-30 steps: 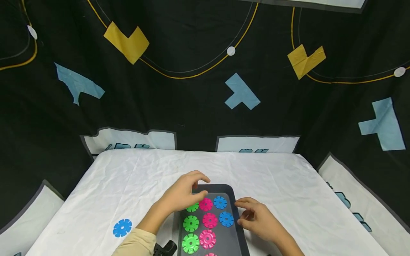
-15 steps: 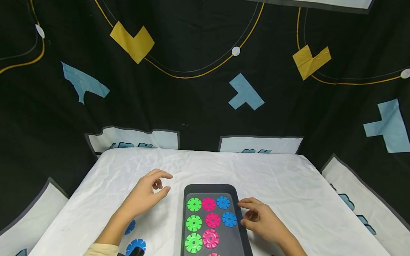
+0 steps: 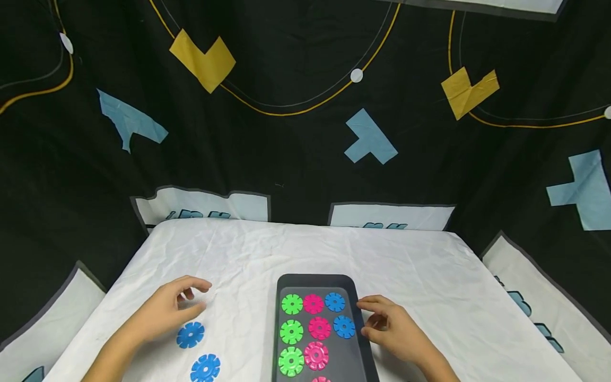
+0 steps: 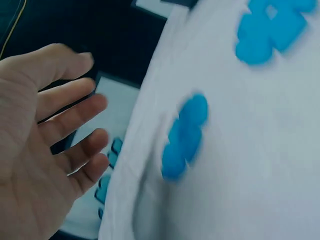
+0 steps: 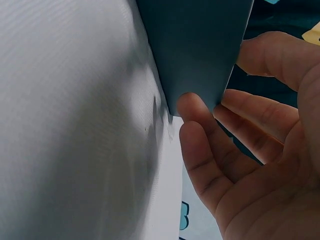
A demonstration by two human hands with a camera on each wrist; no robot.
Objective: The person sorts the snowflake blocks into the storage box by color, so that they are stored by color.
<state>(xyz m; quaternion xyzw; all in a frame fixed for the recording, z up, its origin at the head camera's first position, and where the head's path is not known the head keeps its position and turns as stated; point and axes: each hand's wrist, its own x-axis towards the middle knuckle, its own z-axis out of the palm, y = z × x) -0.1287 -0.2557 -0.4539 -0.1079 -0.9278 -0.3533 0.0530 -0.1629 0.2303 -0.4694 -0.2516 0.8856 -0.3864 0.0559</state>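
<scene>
My left hand is held over the left side of the white cloth, fingers loosely bent, nothing in them. Just beside its thumb lies a blue notched plastic disc, with a second blue disc nearer the front. My right hand touches the right side of a dark grey tray; the right wrist view has thumb and fingertips along its rim and outer wall. Inside the tray, green discs, pink discs and two blue discs form columns, the blue one on the right.
The white cloth covers the table, ending at a black curtain with yellow and light blue patches. The tray's front end runs out of the head view.
My left hand has moved left, away from over the tray to beside the loose blue discs, uncovering the tray's top left corner. My right hand has stayed at the tray's side.
</scene>
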